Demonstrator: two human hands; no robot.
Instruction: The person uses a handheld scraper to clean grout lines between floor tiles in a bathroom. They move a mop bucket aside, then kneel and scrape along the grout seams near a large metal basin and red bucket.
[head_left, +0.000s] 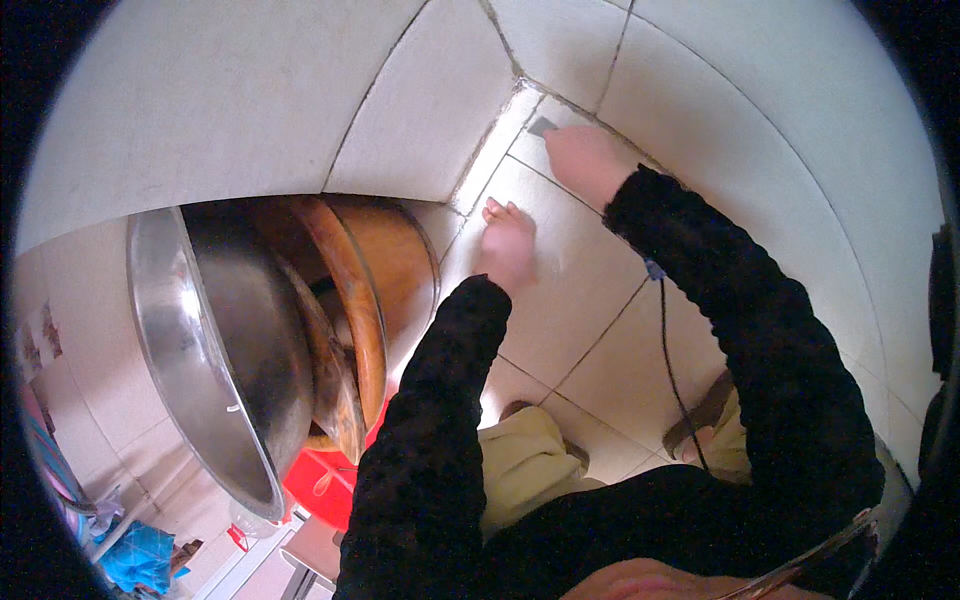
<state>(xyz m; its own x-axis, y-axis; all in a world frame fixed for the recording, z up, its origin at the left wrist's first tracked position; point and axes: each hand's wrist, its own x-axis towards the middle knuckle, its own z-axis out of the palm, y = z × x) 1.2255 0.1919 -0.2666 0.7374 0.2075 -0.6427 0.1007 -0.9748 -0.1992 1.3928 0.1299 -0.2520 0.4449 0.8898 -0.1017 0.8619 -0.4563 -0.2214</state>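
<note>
My right hand (589, 159) is low over the white floor tiles near the corner of two tiled walls. Its fingers are closed on a small flat grey piece (541, 126), whose kind I cannot tell. To the lower left of it, my left hand (508, 244) is spread a little above or on the floor tile (570, 240), slightly blurred, with no object seen in it. Black fuzzy sleeves cover both arms. A dark cord (666, 352) hangs in front of my body, ending near a small blue thing (655, 269) beside the right sleeve.
At left, a large metal basin (217, 330) stands tilted beside wooden round vessels (397, 255), with a red plastic container (322, 487) below them. A blue cloth or bag (139, 555) lies at the lower left. Tiled walls (427, 105) border the corner; my feet are on the floor below.
</note>
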